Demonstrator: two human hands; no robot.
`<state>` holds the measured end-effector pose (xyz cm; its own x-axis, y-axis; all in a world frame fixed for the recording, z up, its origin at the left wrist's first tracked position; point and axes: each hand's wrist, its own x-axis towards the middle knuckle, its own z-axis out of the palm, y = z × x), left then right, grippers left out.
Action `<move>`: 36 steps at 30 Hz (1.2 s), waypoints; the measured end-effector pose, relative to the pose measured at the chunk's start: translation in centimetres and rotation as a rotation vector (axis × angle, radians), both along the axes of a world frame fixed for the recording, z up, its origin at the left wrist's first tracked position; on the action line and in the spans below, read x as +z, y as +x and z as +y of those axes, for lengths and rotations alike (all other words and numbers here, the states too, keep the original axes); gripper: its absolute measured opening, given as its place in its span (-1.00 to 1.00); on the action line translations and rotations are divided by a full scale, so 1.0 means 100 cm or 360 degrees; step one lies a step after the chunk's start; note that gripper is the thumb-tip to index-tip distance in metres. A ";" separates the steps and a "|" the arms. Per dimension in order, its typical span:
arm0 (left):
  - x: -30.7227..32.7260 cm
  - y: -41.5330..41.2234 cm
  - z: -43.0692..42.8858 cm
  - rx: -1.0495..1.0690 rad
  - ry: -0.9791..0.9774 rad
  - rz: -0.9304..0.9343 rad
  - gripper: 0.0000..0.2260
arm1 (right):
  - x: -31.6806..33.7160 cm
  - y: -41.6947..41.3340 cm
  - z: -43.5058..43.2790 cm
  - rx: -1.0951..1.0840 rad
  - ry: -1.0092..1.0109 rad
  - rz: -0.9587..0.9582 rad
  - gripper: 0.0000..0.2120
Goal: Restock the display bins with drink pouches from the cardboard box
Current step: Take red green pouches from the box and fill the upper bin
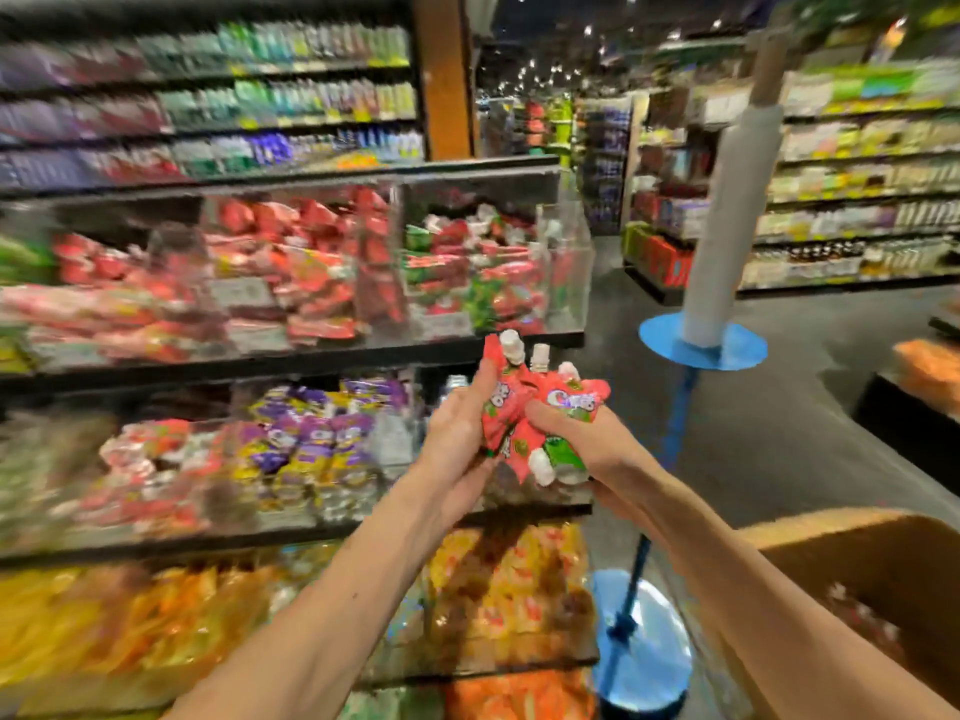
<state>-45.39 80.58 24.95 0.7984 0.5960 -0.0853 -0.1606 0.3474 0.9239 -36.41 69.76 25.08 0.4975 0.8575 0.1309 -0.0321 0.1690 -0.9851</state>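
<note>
Your left hand [457, 428] curls round one side of a bunch of red, white-capped foil drink pouches [519, 402], thumb pressed up its face. Your right hand [582, 439] grips the other side. The clear plastic display bin [571, 278] sits above your 2 hands, the brown cardboard box [883, 558] below your right. Pouches hanging low between your palms look loosely caught and could slip out.

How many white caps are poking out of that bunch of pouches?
4. Three caps stick up on top; one points down underneath. Others may be hidden.
</note>
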 end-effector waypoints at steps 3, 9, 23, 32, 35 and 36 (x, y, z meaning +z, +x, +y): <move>0.020 -0.019 0.029 0.0104 0.0029 0.0025 -0.45 | 0.004 -0.019 0.035 -0.0032 0.0011 -0.0041 -0.89; 0.053 -0.024 0.063 -0.0016 -0.0047 0.0048 -0.48 | 0.026 -0.015 0.062 0.0030 -0.0091 0.0272 -0.90; 0.078 0.062 0.105 0.0187 -0.0016 -0.0007 -0.55 | 0.046 0.099 0.104 0.0332 0.0010 0.0772 -0.53; 0.100 0.119 0.139 0.0653 0.0099 -0.0045 -0.65 | 0.082 0.178 0.128 0.0358 0.0134 0.0669 -0.56; 0.114 0.119 0.159 0.0595 0.0003 -0.0184 -0.78 | 0.097 0.192 0.136 0.0234 0.0140 0.0592 -0.66; 0.118 0.120 0.166 0.0576 0.0025 -0.0190 -0.79 | 0.101 0.197 0.139 0.0195 0.0165 0.0585 -0.69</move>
